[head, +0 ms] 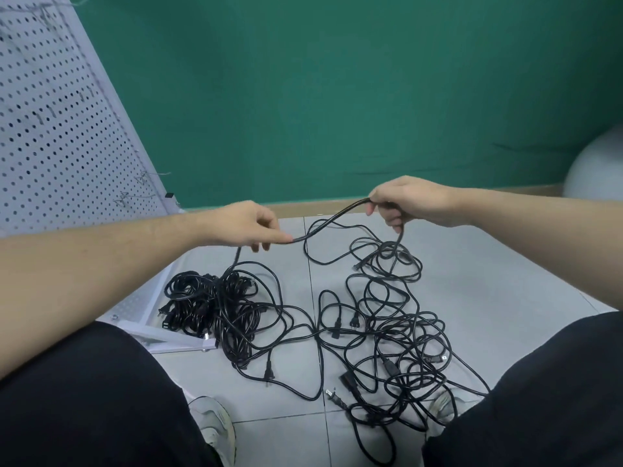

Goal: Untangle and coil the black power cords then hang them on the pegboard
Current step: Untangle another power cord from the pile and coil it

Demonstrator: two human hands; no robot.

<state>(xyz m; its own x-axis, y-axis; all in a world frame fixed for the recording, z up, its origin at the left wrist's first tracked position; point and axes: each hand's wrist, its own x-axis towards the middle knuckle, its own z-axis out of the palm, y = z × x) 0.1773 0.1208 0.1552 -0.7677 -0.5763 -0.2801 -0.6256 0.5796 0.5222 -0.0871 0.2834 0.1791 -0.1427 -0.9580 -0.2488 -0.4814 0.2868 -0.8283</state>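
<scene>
two hands pull one cord out of a big tangle

a person sits with the floor between their knees. both hands are up over the mess. the left hand (pixel 251 225) pinches a black cord (pixel 328 220) between thumb and fingers. the right hand (pixel 403 200) has its fingers curled round the same cord, a bit further along at about 2 o'clock from the left hand. the cord hangs in a soft curve between them.

from the left hand the cord drops down to a bunch of wound cords (pixel 209 308) at 8 o'clock. from the right hand it drops into the loose tangle (pixel 391 335) at 5 o'clock, which spreads over the grey floor (pixel 472 281). a few plugs (pixel 269 374) stick out of the loops.

the pegboard (pixel 57 129) leans at 10 o'clock, well away from the hands. i see no cord hanging on it, so the job looks far from done.

the cord looks light and bendy. it will flop and will not hold a shape by itself. it looks smooth, so it may slide through the fingers. a plug can catch in a loop and pull the knot tighter. i think it is best to find a plug end, hold just behind it, and feed it back through the loops slowly. pulling hard from the middle could drag the whole tangle up.

a grey ball (pixel 596 166) sits at 3 o'clock by the green wall (pixel 337 79).
</scene>
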